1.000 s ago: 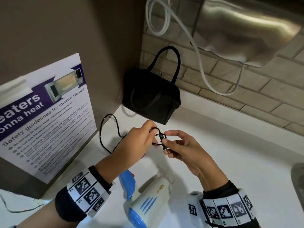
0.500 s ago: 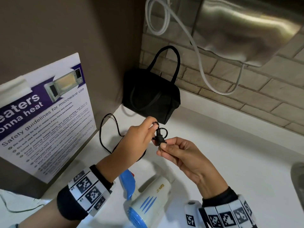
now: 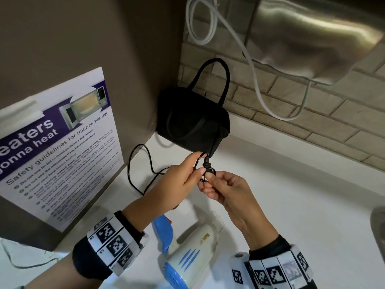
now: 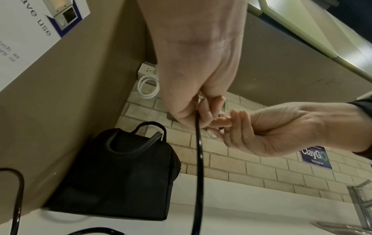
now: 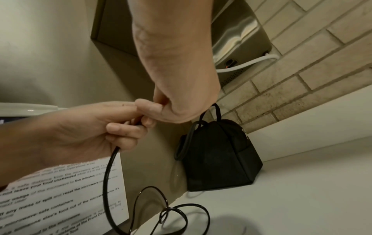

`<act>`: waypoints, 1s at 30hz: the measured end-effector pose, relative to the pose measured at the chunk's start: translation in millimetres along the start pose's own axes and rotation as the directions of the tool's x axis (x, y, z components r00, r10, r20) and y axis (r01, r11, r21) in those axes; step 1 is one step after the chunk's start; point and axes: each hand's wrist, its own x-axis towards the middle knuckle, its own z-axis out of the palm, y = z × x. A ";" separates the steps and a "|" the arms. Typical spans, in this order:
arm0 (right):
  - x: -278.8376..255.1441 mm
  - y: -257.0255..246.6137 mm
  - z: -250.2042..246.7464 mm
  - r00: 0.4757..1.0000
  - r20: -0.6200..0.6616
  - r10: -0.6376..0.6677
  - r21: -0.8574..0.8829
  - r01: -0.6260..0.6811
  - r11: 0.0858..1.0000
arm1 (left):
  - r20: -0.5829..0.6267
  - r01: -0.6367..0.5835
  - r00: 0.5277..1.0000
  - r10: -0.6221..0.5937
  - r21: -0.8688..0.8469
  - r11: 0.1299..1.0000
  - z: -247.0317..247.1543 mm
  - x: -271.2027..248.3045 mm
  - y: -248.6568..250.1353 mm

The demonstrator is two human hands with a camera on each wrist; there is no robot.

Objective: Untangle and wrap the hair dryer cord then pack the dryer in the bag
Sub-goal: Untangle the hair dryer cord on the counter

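Observation:
A white and blue hair dryer (image 3: pixel 187 255) lies on the white counter (image 3: pixel 291 205) near me. Its black cord (image 3: pixel 133 163) loops over the counter to the left, then rises to my hands. My left hand (image 3: pixel 183 176) pinches the cord just below the black plug (image 3: pixel 206 162), and the cord (image 4: pixel 198 167) hangs from its curled fingers. My right hand (image 3: pixel 218 184) pinches a small loop of the cord beside the plug, touching the left fingertips. A black zip bag (image 3: pixel 193 122) with two handles stands in the back corner, just beyond the hands.
A microwave safety poster (image 3: pixel 58 147) leans on the brown wall at left. Above the bag, a steel wall unit (image 3: pixel 312 34) with a white cable (image 3: pixel 256 84) hangs on the brick wall. A sink edge (image 3: pixel 378 230) shows at far right.
Both hands have risen slightly toward the bag. The plug now points up between the fingertips, and the right hand has shifted its pinch onto the small loop below it.

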 end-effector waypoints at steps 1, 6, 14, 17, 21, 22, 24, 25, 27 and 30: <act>0.6 0.2 -1.1 1.000 -0.006 0.003 -0.010 -0.004 1.000 | 0.010 0.004 1.000 -0.003 -0.017 1.000 0.3 -1.1 0.3; 4.6 6.1 -1.9 0.993 -0.095 -0.073 -0.260 0.046 0.964 | 0.061 0.023 0.998 -0.018 -0.093 0.995 3.5 -3.7 6.8; 8.7 6.2 -12.1 0.975 0.004 -0.223 -0.593 0.182 0.784 | 0.040 0.051 0.998 -0.051 0.008 0.999 5.4 -4.3 2.9; 8.5 -2.2 -21.7 0.940 0.056 -0.336 -0.595 0.301 0.745 | 0.093 0.070 0.993 -0.078 0.091 0.993 0.8 -1.9 -3.3; 10.0 -8.2 -16.8 0.892 0.311 -0.328 -0.709 0.447 0.545 | 0.112 0.012 0.994 -0.005 -0.063 0.998 1.0 -2.4 8.7; 11.1 -8.8 -15.9 0.903 0.284 -0.323 -0.700 0.425 0.574 | 0.059 0.025 0.998 -0.018 -0.119 0.993 -1.4 -0.5 9.4; 16.4 -8.3 -22.9 0.916 0.175 -0.360 -0.715 0.370 0.593 | -0.057 0.052 0.997 -0.061 -0.155 0.987 -8.9 3.1 4.8; 18.9 -8.6 -28.5 0.918 0.118 -0.377 -0.735 0.336 0.588 | -0.104 0.060 0.992 -0.074 -0.136 0.989 -14.3 4.5 0.9; 23.1 -9.2 -42.2 0.921 0.036 -0.387 -0.737 0.287 0.612 | -0.181 0.088 0.978 -0.105 -0.095 0.992 -27.0 7.3 -6.0; 25.6 -10.5 -59.4 0.951 0.018 -0.309 -0.756 0.216 0.618 | -0.289 0.124 0.947 -0.142 -0.079 0.989 -44.9 10.6 -8.8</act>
